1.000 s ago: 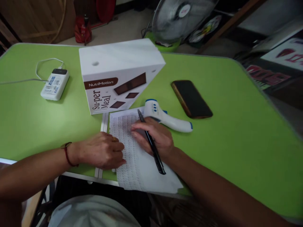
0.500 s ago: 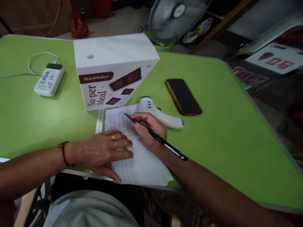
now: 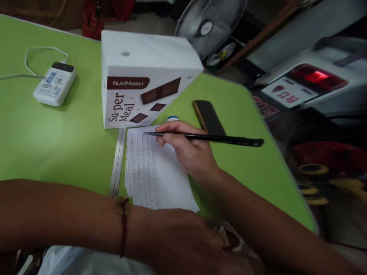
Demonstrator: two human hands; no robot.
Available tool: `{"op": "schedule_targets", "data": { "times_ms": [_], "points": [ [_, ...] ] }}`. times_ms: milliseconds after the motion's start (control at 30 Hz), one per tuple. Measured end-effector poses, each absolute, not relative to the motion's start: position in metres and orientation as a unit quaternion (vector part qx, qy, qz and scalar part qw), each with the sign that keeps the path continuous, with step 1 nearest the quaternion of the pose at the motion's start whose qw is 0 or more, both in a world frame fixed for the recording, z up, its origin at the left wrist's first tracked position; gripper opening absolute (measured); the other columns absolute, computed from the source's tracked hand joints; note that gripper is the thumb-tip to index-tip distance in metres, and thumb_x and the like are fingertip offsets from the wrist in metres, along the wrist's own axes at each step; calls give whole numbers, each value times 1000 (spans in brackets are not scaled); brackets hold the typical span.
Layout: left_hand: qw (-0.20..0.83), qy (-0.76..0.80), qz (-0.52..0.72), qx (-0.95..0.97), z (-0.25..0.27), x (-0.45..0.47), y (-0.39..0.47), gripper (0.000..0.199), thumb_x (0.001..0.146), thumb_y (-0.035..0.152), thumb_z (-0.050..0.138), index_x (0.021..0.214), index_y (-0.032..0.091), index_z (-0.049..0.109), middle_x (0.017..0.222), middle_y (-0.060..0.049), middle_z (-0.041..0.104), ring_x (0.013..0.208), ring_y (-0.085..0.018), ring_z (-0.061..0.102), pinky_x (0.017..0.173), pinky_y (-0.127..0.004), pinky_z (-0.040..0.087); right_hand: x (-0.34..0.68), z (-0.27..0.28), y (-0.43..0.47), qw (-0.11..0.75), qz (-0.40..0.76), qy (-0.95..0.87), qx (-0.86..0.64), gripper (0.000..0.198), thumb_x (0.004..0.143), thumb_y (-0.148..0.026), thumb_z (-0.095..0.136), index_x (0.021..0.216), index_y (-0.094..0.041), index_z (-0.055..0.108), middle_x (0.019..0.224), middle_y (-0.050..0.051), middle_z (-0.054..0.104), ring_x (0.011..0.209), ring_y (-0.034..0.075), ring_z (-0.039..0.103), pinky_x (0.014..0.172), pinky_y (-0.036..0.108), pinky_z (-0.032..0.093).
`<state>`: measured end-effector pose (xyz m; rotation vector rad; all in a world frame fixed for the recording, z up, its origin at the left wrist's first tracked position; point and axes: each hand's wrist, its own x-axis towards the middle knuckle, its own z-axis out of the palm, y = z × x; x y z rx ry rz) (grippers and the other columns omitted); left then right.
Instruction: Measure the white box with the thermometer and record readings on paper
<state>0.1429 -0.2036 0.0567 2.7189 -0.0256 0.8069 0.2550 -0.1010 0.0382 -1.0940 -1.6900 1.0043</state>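
Note:
My right hand (image 3: 189, 147) is closed around a black pen (image 3: 229, 139), its tip pointing at the top of a sheet of paper (image 3: 172, 187). Dense rows of small handwriting fill the sheet's left side, and the right side is bare. My left hand (image 3: 189, 236) is raised close to the camera, crossing below the paper toward my right forearm. Motion smears it and its fingers cannot be made out. Just beyond my right hand, only the blue-and-white end of a handheld thermometer (image 3: 173, 118) shows; the hand hides the rest.
A white NutriMotion box (image 3: 126, 103) stands behind the paper. To the right lies a dark phone (image 3: 210, 118), partly covered by the pen and hand. A white power bank (image 3: 54, 84) with cables is at left on the green table (image 3: 57, 152). A fan (image 3: 206, 28) stands beyond.
My left hand has lifted off the paper and swung right, near my right forearm. The pen has tilted flatter, its tip slightly left and up. The view has shifted right.

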Motion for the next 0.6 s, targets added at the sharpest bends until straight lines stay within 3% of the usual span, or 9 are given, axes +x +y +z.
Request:
{"op": "schedule_targets", "data": {
  "times_ms": [67,200,300,467,600],
  "points": [
    [153,-3,244,958,52,153,-195,27,100,24,53,83,24,74,81,-1,73,63,-12,64,45,-30,41,252,33,-100,419,413,-674,-447,9,78,-22,61,81,-25,69,64,-3,59,61,14,56,60,32,52],
    [150,23,262,953,35,155,-171,28,101,12,49,103,19,75,78,0,72,60,-11,62,46,-30,37,247,6,-103,453,422,-638,-459,2,75,-24,60,76,-24,62,58,-6,51,53,12,47,51,28,41],
    [148,24,261,954,23,151,-161,27,96,4,50,99,17,74,68,2,67,53,-11,54,45,-31,29,245,-8,-107,474,426,-614,-466,4,73,-28,60,73,-23,60,56,-7,50,52,11,45,52,28,40],
    [204,34,149,967,15,151,-163,10,96,13,61,91,17,69,66,3,66,56,-13,57,42,-32,24,247,-1,-109,492,422,-601,-467,5,72,-28,62,73,-23,63,56,-6,52,53,11,48,54,28,41],
    [248,46,66,965,18,150,-164,10,98,17,62,89,17,66,76,1,72,65,-14,67,44,-32,26,250,7,-111,472,416,-623,-466,3,74,-24,63,75,-22,64,59,-5,56,53,11,49,52,27,42]
  ]
}}
